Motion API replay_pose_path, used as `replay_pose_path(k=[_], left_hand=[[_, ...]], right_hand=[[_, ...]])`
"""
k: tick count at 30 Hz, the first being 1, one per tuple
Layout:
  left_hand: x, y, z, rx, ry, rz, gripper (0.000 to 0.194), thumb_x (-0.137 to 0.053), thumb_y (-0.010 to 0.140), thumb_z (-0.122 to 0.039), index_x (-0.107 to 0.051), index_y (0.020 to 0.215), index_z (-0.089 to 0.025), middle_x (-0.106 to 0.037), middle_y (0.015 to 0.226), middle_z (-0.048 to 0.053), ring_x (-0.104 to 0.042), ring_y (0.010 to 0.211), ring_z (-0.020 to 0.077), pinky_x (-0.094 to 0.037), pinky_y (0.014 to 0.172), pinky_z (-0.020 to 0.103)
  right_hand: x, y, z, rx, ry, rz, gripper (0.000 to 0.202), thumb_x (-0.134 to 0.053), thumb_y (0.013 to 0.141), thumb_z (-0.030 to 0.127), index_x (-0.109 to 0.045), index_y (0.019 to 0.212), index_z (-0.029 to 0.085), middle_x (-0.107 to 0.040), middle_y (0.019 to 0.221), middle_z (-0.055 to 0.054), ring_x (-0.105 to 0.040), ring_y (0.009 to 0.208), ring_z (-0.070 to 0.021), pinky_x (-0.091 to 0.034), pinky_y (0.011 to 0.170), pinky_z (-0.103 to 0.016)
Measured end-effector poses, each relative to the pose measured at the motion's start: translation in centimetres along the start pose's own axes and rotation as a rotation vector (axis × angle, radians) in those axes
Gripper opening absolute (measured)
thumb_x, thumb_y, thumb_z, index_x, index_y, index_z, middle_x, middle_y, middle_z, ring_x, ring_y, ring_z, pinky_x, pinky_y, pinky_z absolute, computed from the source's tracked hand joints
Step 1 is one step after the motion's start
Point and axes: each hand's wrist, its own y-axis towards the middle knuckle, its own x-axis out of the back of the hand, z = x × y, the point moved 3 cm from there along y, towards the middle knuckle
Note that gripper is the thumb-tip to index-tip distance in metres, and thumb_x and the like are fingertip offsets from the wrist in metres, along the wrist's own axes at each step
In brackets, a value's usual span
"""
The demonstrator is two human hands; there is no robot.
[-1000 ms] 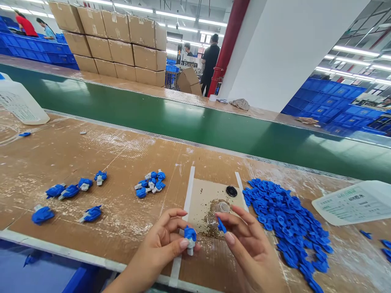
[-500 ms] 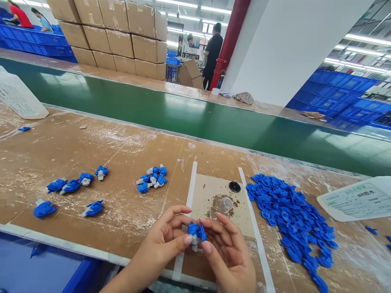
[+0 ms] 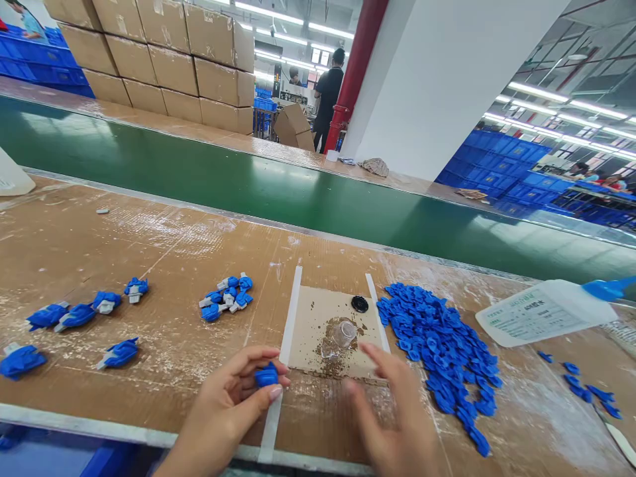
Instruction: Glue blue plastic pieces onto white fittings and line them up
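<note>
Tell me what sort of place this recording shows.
Likely a factory assembly area: a long green conveyor belt, by the look of it, stacked cardboard cartons beyond it, and a heap of small blue parts.

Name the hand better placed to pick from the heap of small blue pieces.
Probably the right hand: though blurred, it seems to hold nothing and is nearer the heap of blue pieces. The left hand grips a small rounded blue part.

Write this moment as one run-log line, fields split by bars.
left hand: holds blue part | right hand: open, blurred, near cup | cup, black disc: on card | blue pile: right of card
</note>
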Motion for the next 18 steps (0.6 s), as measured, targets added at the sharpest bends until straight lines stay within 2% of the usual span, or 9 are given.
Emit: replay_pose_path(k=[2, 5, 7, 10, 14, 18], left_hand=[[2.0, -0.1, -0.3, -0.205, 0.367, -0.116, 0.026, -0.068, 0.079, -0.033, -0.066, 0.104, -0.028, -0.074, 0.102, 0.003, -0.069, 0.095, 0.0235, -0.055, 0.089, 0.034], [4.5, -0.1, -1.1, -0.578, 0.931, -0.210, 0.025, -0.056, 0.086, -0.025, -0.065, 0.109, -0.025, -0.069, 0.115, 0.005, -0.061, 0.112, 0.0261, -0.045, 0.102, 0.041], [6.0, 0.1, -1.5, -0.735, 1.181, -0.252, 0.026, -0.048, 0.089, -0.018, -0.066, 0.107, -0.020, -0.068, 0.115, 0.009, -0.057, 0.117, 0.0283, -0.042, 0.104, 0.046], [8.0, 0.5, -2.1, -0.754, 1.412, -0.347, 0.027, -0.042, 0.090, -0.017, -0.067, 0.100, -0.015, -0.069, 0.110, 0.013, -0.057, 0.115, 0.0316, -0.043, 0.100, 0.051], [10.3, 1.0, -2.6, -0.671, 1.510, -0.402, 0.030, -0.038, 0.092, -0.021, -0.067, 0.096, -0.015, -0.068, 0.112, 0.015, -0.058, 0.113, 0.0305, -0.045, 0.099, 0.048], [11.9, 1.7, -3.4, -0.620, 1.572, -0.428, 0.033, -0.036, 0.091, -0.017, -0.067, 0.099, -0.011, -0.064, 0.115, 0.019, -0.057, 0.113, 0.0321, -0.044, 0.100, 0.049]], right_hand=[[2.4, 0.9, -3.7, -0.002, -0.211, -0.100, 0.022, -0.049, 0.094, 0.032, -0.060, 0.109, 0.020, -0.064, 0.105, -0.010, -0.060, 0.099, -0.0261, -0.049, 0.088, -0.046], [3.4, 2.0, -8.3, 0.095, -0.448, 0.036, 0.036, -0.038, 0.098, 0.039, -0.063, 0.100, 0.015, -0.065, 0.099, -0.013, -0.060, 0.093, -0.0279, -0.051, 0.082, -0.047], [3.0, 2.6, -10.1, 0.148, -0.480, 0.093, 0.043, -0.032, 0.099, 0.041, -0.065, 0.095, 0.014, -0.066, 0.095, -0.013, -0.060, 0.089, -0.0278, -0.052, 0.080, -0.047], [2.5, 3.3, -11.0, 0.195, -0.454, 0.111, 0.049, -0.028, 0.099, 0.043, -0.066, 0.089, 0.014, -0.067, 0.089, -0.012, -0.061, 0.082, -0.0270, -0.053, 0.076, -0.045], [2.8, 3.5, -10.4, 0.243, -0.437, 0.091, 0.047, -0.027, 0.099, 0.044, -0.063, 0.089, 0.015, -0.068, 0.085, -0.010, -0.065, 0.077, -0.0249, -0.054, 0.073, -0.040], [3.5, 2.3, -9.6, 0.157, -0.369, 0.091, 0.036, -0.034, 0.098, 0.045, -0.060, 0.091, 0.022, -0.070, 0.083, -0.004, -0.069, 0.071, -0.0208, -0.055, 0.064, -0.032]])
